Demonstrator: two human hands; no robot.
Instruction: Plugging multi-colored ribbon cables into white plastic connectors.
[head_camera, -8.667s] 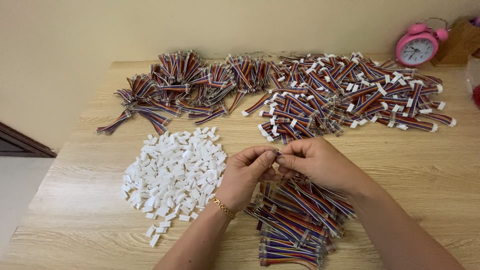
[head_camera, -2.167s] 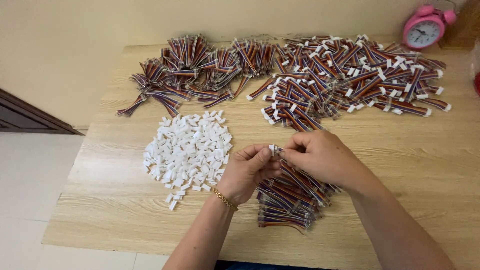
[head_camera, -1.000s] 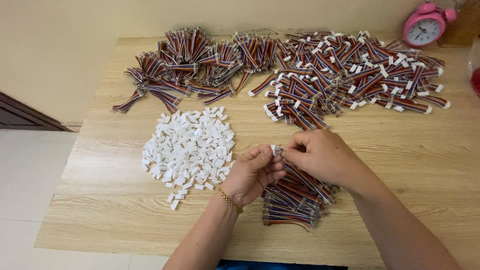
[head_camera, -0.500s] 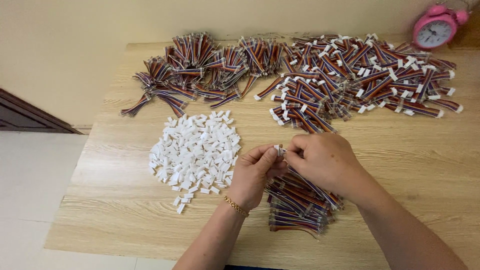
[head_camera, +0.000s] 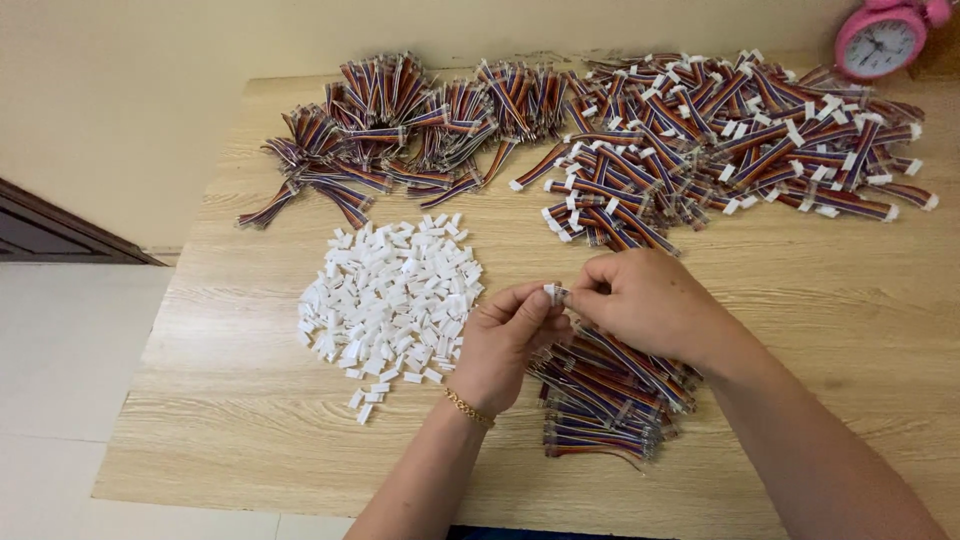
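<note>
Pinching white connector (head_camera: 551, 292) w/ both hands, left hand (head_camera: 505, 340) & right hand (head_camera: 650, 302); grip unchanged vs 0.5 s ago.

1. A light wood-grain table (head_camera: 300, 440) stood against a plain cream wall (head_camera: 140, 90).
2. Pale, smooth floor (head_camera: 60, 400) showed to the left of the table.
3. A dark brown piece of wooden trim (head_camera: 50, 235) ran along the wall's foot at the left.
4. The light was soft and even.

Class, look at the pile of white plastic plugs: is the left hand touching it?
Apart. The head view shows bare table between the left hand and the white plugs.
</note>
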